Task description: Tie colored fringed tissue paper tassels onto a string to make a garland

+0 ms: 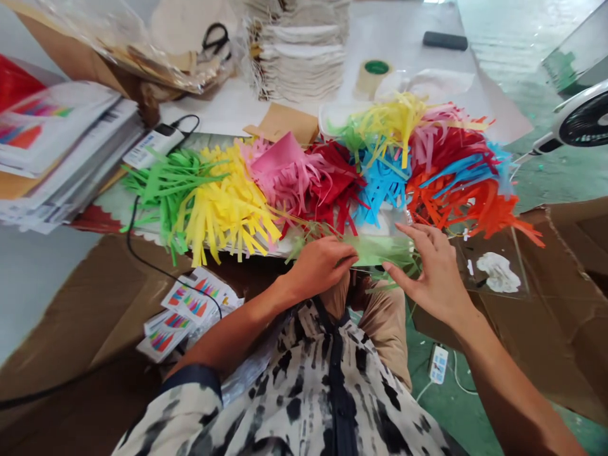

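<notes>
A strip of light green tissue paper (373,250), fringed at both ends, lies across the near edge of the table. My left hand (323,263) is closed over its left part, fingers curled and thumb pressed in. My right hand (433,272) is at the right end of the strip, thumb and fingers spread apart around the fringe. Just beyond both hands lies a row of paper tassels: green (166,180), yellow (228,209), pink (285,171), dark red (335,190), blue (384,183) and orange (475,202).
Bundled white strands (304,57), a tape roll (377,71), a dark flat block (445,41) and scissors (216,39) are at the back. Stacked printed packets (71,145) stand left. A fan (586,120) is at right, a power strip (437,364) on the floor.
</notes>
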A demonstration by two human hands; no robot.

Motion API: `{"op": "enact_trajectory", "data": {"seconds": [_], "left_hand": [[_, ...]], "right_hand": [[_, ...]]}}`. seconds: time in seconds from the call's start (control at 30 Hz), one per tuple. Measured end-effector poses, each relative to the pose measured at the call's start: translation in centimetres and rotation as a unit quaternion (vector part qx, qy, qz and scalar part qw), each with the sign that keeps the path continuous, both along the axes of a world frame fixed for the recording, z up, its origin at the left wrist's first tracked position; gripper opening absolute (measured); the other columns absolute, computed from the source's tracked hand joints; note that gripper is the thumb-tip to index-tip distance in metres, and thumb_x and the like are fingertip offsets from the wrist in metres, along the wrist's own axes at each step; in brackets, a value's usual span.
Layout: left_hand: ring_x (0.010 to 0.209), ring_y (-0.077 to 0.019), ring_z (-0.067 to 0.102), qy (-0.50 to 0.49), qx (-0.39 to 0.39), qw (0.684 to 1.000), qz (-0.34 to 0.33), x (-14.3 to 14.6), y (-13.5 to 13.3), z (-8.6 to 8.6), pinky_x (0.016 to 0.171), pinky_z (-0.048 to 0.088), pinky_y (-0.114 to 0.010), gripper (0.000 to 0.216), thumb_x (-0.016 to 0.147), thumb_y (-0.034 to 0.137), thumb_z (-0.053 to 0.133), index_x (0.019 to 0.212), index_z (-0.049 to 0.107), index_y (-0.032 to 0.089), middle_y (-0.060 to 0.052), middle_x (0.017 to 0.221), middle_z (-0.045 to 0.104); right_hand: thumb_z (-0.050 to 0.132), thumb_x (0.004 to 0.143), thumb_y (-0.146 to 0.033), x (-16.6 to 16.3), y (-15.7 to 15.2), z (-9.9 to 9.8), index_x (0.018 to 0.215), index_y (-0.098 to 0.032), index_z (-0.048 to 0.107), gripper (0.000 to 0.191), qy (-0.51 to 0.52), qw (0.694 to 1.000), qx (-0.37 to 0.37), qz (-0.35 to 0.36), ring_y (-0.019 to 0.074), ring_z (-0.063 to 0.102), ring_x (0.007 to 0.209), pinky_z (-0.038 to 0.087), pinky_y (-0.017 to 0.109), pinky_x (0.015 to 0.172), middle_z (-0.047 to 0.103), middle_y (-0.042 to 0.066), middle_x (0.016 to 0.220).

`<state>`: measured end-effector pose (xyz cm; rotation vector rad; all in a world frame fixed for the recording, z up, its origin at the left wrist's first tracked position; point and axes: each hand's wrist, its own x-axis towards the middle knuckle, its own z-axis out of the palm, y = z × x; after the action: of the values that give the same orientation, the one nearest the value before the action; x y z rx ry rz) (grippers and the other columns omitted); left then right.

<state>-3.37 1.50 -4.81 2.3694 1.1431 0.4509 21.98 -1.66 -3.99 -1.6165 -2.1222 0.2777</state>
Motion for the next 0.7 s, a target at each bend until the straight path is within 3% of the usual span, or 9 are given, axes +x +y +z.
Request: {"op": "enact_trajectory", "data": {"seconds": [0.07,0.17,0.33,0.47,0.7], "left_hand": [[0.091,-0.0221,0.068,0.002,0.000,1.000,0.004,0.0,-0.2,0.0,0.079,0.047,-0.032,0.025,0.105,0.031,0.057,0.097,0.076,0.017,-0.006,0.089,0.075],[0.090,-0.0217,0.069,-0.001,-0.013,0.999,0.042,0.0,-0.3,-0.2,0.078,0.047,-0.032,0.023,0.104,0.033,0.059,0.099,0.077,0.019,-0.006,0.091,0.076],[0.088,-0.0228,0.072,0.029,-0.023,0.991,0.126,0.5,-0.1,-0.3,0.077,0.047,-0.032,0.021,0.100,0.038,0.066,0.100,0.078,0.021,-0.006,0.092,0.077],[0.087,-0.0252,0.073,0.095,0.003,0.985,0.145,1.3,0.3,-0.1,0.072,0.045,-0.033,0.025,0.101,0.041,0.063,0.098,0.076,0.020,-0.008,0.089,0.077],[0.084,-0.0264,0.075,0.131,0.016,0.978,0.160,1.5,0.9,0.1,0.066,0.039,-0.033,0.029,0.101,0.047,0.061,0.095,0.075,0.022,-0.006,0.086,0.079]], "right_hand": [[0.068,0.093,-0.051,0.0,-0.2,-0.2,0.136,-0.027,0.066,0.049,-0.013,0.999,-0.011,0.033,0.0353,0.059,0.124,0.041,0.051,0.100,0.069,0.012,0.131],[0.063,0.097,-0.039,0.2,-0.1,-0.9,0.103,-0.027,0.076,0.019,-0.025,0.998,-0.042,0.050,0.0295,0.063,0.107,0.038,0.045,0.093,0.077,0.005,0.104],[0.059,0.098,-0.039,-0.1,0.2,-1.7,0.094,-0.024,0.073,0.021,-0.030,0.997,-0.077,0.010,0.0265,0.063,0.095,0.033,0.038,0.082,0.076,0.003,0.092],[0.057,0.099,-0.046,-0.9,0.1,-1.8,0.093,-0.023,0.072,0.028,-0.031,0.996,-0.060,-0.049,0.0266,0.063,0.092,0.029,0.037,0.079,0.073,0.003,0.083],[0.052,0.100,-0.033,-1.7,-0.1,-1.8,0.083,-0.020,0.064,0.025,-0.149,0.986,-0.023,-0.071,0.0279,0.058,0.095,0.024,0.039,0.078,0.075,0.008,0.089]]}}
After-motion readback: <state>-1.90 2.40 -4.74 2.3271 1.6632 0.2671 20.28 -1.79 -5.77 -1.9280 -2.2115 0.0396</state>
